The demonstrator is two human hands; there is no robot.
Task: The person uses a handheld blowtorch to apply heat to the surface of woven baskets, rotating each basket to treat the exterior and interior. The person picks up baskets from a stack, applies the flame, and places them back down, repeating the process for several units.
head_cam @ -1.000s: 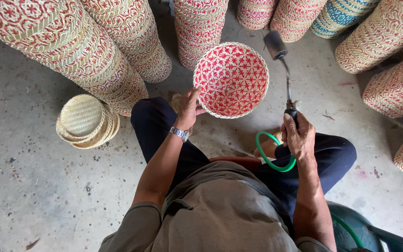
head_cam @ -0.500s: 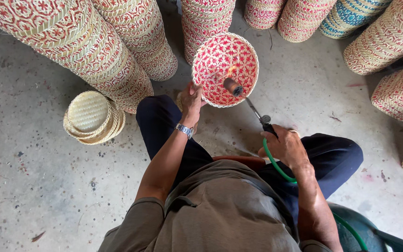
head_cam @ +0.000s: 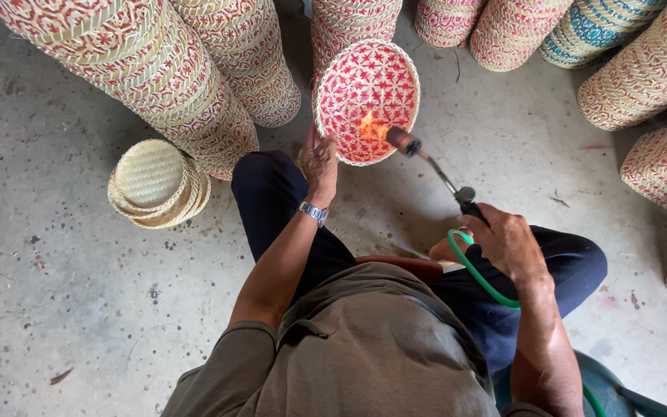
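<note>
My left hand (head_cam: pixel 320 158) grips the lower rim of a round red-and-cream woven basket (head_cam: pixel 357 77), tilted so its inside faces me. My right hand (head_cam: pixel 507 239) holds the black handle of a gas torch (head_cam: pixel 432 167) with a green hose (head_cam: pixel 479 274) looping down from it. The torch's nozzle points into the basket, and a small orange flame (head_cam: pixel 370 125) licks the weave near the basket's lower middle. I sit low with my knees apart over a concrete floor, a watch on my left wrist.
Tall stacks of red-patterned woven baskets (head_cam: pixel 156 77) lean on the left and across the back. More stacks (head_cam: pixel 661 154) lie on the right, one blue-patterned. A short pile of plain cream baskets (head_cam: pixel 156 184) sits on the floor by my left knee. A green object (head_cam: pixel 604 382) is behind me.
The basket has moved left and closer to me. The torch has swung from upright beside the basket to pointing into it, and a flame now plays on the weave.
</note>
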